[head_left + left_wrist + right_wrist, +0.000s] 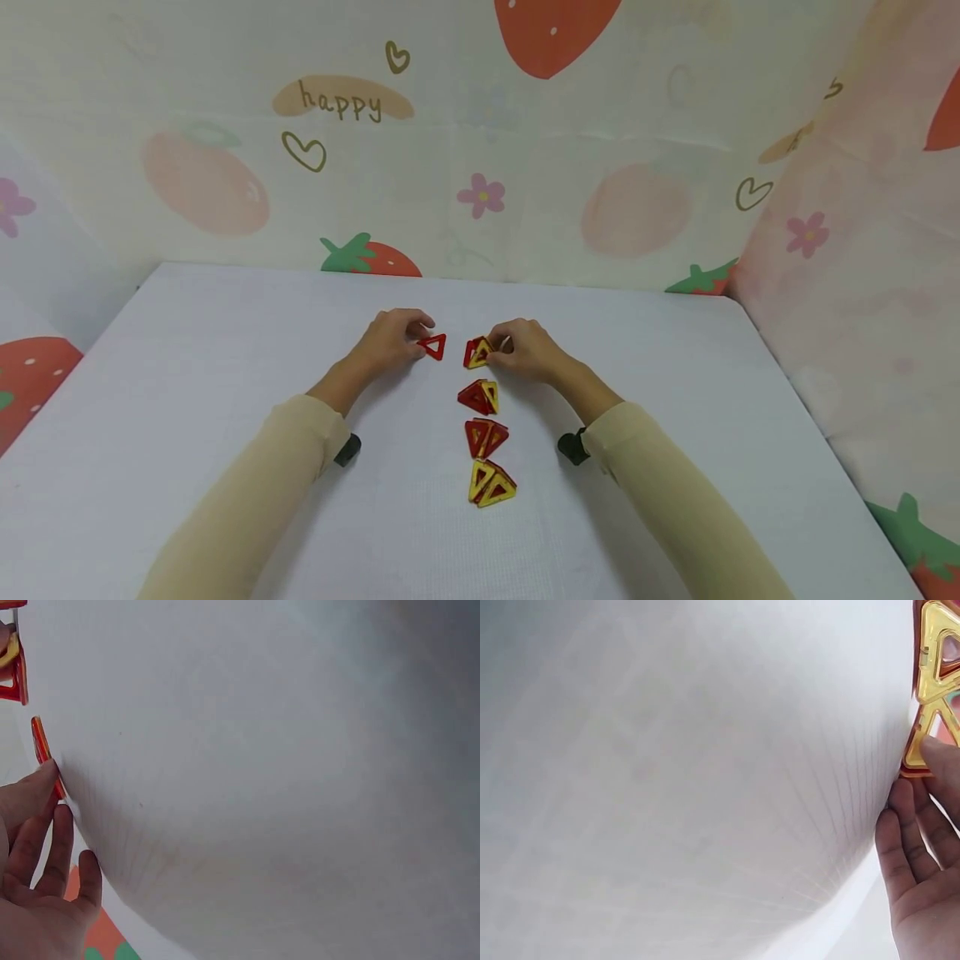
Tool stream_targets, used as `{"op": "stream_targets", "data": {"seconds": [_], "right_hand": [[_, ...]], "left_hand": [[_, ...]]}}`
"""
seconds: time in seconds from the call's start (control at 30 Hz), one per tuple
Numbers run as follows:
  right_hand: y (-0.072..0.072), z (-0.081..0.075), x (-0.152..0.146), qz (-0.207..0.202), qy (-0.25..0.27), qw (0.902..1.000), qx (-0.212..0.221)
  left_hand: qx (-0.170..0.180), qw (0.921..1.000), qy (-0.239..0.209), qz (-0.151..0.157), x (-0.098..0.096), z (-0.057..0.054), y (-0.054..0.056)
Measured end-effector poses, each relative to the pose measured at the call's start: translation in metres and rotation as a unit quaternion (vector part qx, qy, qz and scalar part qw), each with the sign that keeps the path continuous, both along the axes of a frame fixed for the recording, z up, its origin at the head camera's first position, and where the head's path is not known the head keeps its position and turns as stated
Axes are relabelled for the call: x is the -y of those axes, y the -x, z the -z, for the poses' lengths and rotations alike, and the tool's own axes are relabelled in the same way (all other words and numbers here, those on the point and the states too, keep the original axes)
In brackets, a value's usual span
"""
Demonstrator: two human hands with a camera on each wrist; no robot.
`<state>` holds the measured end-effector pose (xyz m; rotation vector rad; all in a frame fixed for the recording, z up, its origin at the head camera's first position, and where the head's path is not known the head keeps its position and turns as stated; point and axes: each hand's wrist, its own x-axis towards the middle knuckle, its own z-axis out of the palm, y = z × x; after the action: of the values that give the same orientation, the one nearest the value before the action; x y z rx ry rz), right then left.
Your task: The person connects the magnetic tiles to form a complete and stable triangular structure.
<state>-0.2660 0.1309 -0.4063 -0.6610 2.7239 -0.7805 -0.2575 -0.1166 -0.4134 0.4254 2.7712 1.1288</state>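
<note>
My left hand (390, 340) pinches a single red triangular magnetic tile (442, 343) between thumb and fingers, left of a column of tile shapes. In the left wrist view that tile (40, 741) appears nearly edge-on, and the other fingers are spread below it. Across from it, my right hand (534, 350) grips the right side of a small red and yellow shape of triangular tiles (471, 352), the farthest of the column. Close up in the right wrist view, the thumb presses a yellow tile (915, 754) while the fingers lie behind.
Nearer to me, three more tile shapes line up on the white table (652, 500): a red and yellow one (474, 397), a mostly red one (477, 435) and a yellow-fronted one (498, 497). A printed fabric wall (420, 175) stands behind the table.
</note>
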Motion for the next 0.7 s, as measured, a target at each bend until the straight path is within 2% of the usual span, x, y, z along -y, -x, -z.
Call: {"op": "stream_targets", "data": {"seconds": [0.23, 0.7], "right_hand": [[0.001, 0.002, -0.001, -0.005, 0.001, 1.0000, -0.006], [0.001, 0.002, 0.000, -0.008, 0.003, 0.9999, -0.007]], "left_hand": [[-0.001, 0.9999, -0.004, 0.016, -0.004, 0.003, 0.000], [-0.004, 0.9995, -0.017, 0.028, -0.011, 0.002, -0.002]]}}
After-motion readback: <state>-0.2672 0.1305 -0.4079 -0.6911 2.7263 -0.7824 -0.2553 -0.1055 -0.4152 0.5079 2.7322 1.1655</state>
